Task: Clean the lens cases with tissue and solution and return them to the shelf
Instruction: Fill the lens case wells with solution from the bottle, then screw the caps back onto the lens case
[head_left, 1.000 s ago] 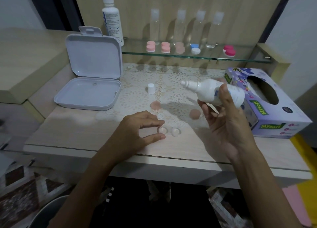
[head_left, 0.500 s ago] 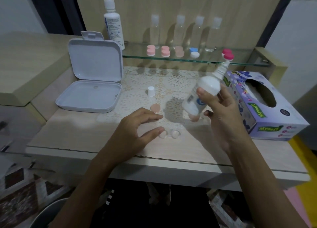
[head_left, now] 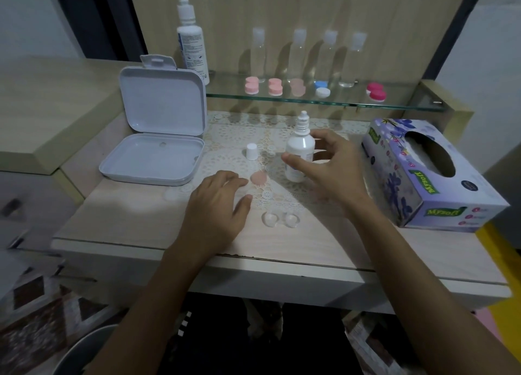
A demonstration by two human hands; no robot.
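Note:
A clear open lens case (head_left: 279, 220) lies on the table near the front edge, with one loose pink cap (head_left: 258, 177) behind it. My left hand (head_left: 217, 208) hovers flat just left of the case, fingers relaxed and holding nothing. The small white solution bottle (head_left: 299, 152) stands upright on the lace mat, uncapped. My right hand (head_left: 329, 166) curves round it, thumb on its front and fingers behind. Its white cap (head_left: 251, 150) stands to the left. The tissue box (head_left: 428, 174) sits at the right.
A glass shelf (head_left: 400, 107) at the back carries several capped lens cases (head_left: 275, 86) in pink, blue and magenta, several clear bottles (head_left: 298, 56) and a tall solution bottle (head_left: 192, 47). An open white plastic box (head_left: 153, 160) occupies the table's left.
My right hand has brought the small bottle from a tilt in the air down upright onto the mat. My left hand has let go of the lens case and drawn slightly left.

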